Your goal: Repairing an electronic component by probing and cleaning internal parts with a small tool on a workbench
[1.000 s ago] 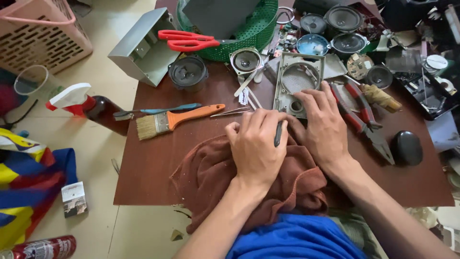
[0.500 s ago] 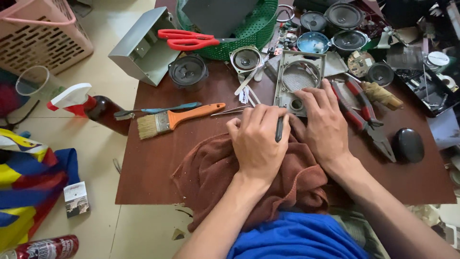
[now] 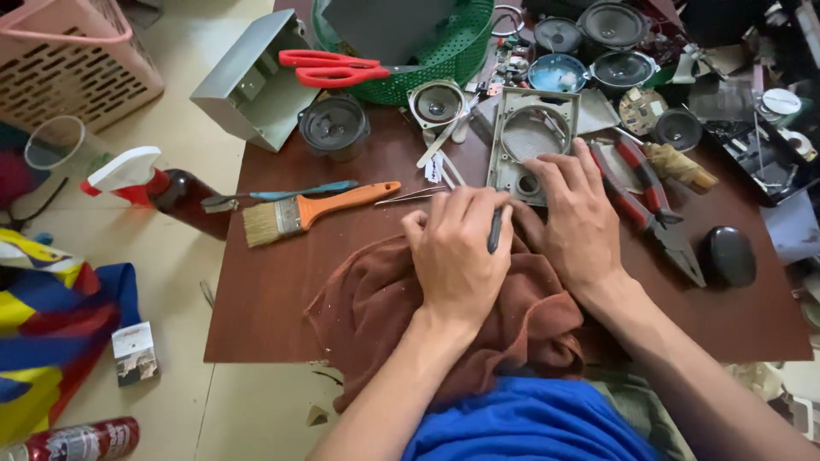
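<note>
Brown cloth [image 3: 401,299] unmoved, hands same.

Both hands – L hand [image 3: 457,256], R hand [image 3: 576,226] – pressing brown cloth [image 3: 376,299] on table [image 3: 282,290]
</note>
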